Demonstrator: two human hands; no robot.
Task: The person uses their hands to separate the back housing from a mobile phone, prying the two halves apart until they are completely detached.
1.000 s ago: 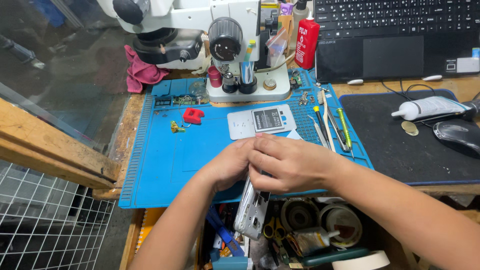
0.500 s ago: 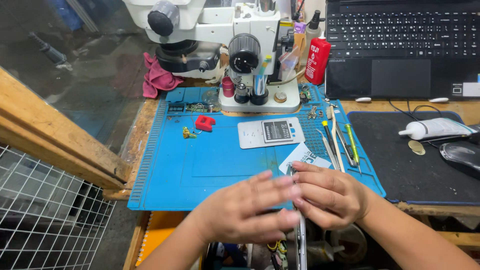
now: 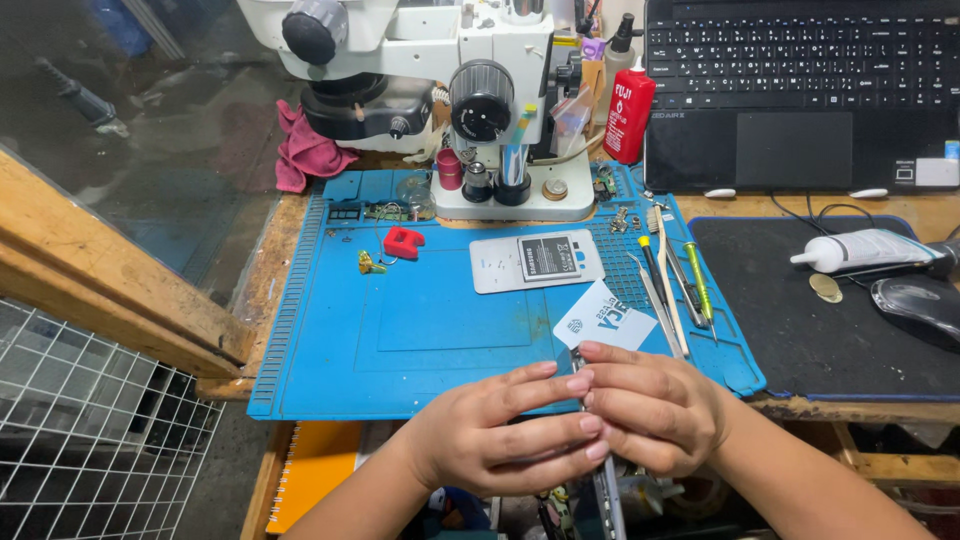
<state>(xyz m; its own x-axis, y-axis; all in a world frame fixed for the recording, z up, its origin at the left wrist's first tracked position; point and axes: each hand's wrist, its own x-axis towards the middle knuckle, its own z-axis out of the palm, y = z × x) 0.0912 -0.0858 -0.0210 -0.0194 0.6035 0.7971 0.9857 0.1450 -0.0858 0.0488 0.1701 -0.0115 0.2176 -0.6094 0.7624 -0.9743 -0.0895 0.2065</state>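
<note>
Both my hands meet at the near edge of the blue work mat (image 3: 400, 340). My left hand (image 3: 495, 440) and my right hand (image 3: 655, 410) pinch a thin flat grey device (image 3: 608, 500) between their fingertips. It is seen edge-on, and its lower end hangs below the mat's edge over an open drawer. A white card (image 3: 603, 320) lies just beyond my fingers. Further back on the mat is a white phone body (image 3: 535, 260) with its battery showing.
Tweezers and small screwdrivers (image 3: 672, 285) lie at the mat's right side, a small red part (image 3: 403, 242) at its left. A microscope (image 3: 470, 100), a red bottle (image 3: 630, 115) and a laptop (image 3: 800, 90) stand behind. A black pad (image 3: 800, 330) holds a white tube (image 3: 870, 250) and a mouse (image 3: 915, 300). A wire grid (image 3: 90, 440) is at left.
Both hands have drawn back from the mat toward me with the thin device. It has turned from showing its flat side to edge-on.
</note>
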